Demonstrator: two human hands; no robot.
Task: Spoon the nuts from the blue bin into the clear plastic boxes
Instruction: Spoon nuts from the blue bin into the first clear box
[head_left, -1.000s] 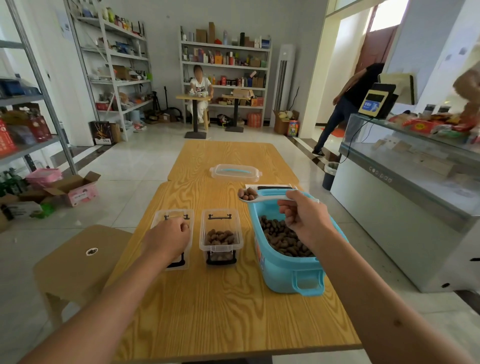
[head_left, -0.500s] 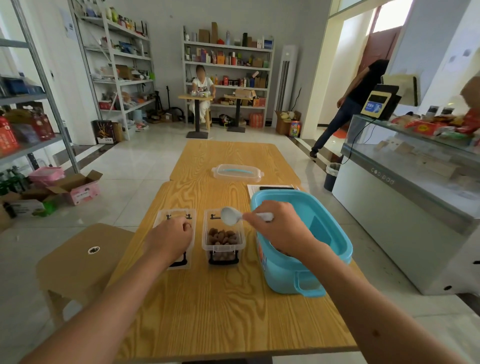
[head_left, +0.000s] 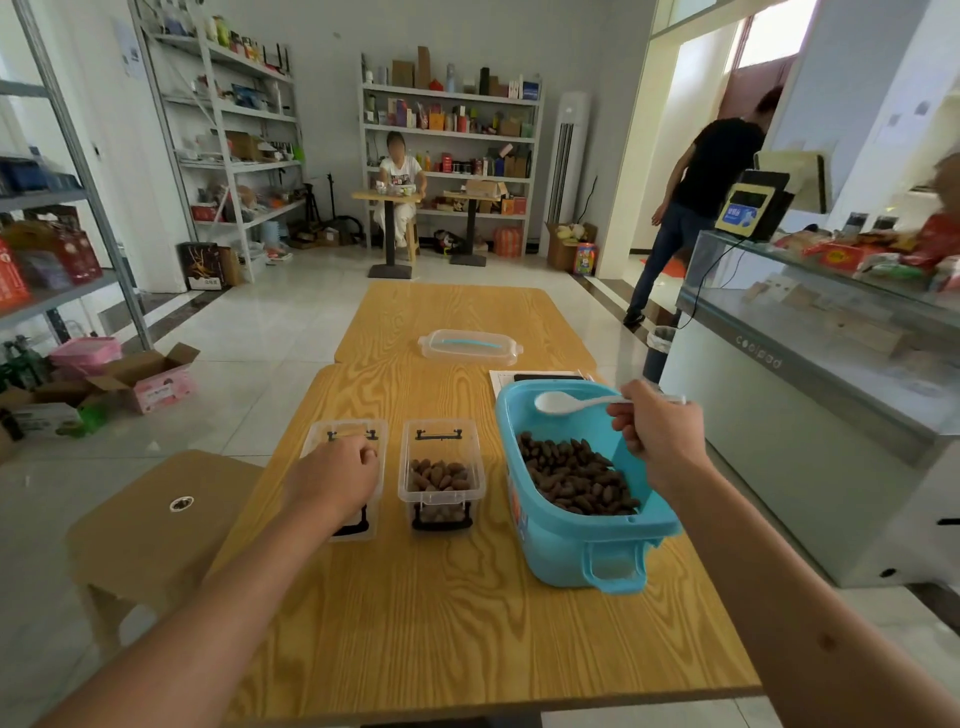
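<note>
Two clear plastic boxes sit side by side on the wood-grain table (head_left: 467, 623), just left of the blue plastic bin (head_left: 587, 545). The right-hand clear box (head_left: 441, 475) holds a layer of brown nuts, roughly half full by my read; the left-hand clear box (head_left: 345, 483) is mostly hidden under your left hand (head_left: 337, 475), so I can't tell what's in it. That hand rests curled on the box, likely pinning it so it doesn't skid; whether the fingers actually clamp the rim I can't tell. Your right hand (head_left: 657, 436) is closed on the handle of a white plastic spoon (head_left: 576, 401), bowl pointing left, hovering over the far end of the bin. The bowl looks empty. The nuts in the bin (head_left: 571, 475) lie piled toward the near half, below and nearer you than the spoon, so the next scoop means dipping down and back toward you. Bin next to the boxes keeps the carry short, which cuts spill risk. A clear lid with a blue strip (head_left: 470, 347) lies well apart further up the table, out of the way. Judgement: mid-cycle, between dump and next scoop; filling not finished.
</note>
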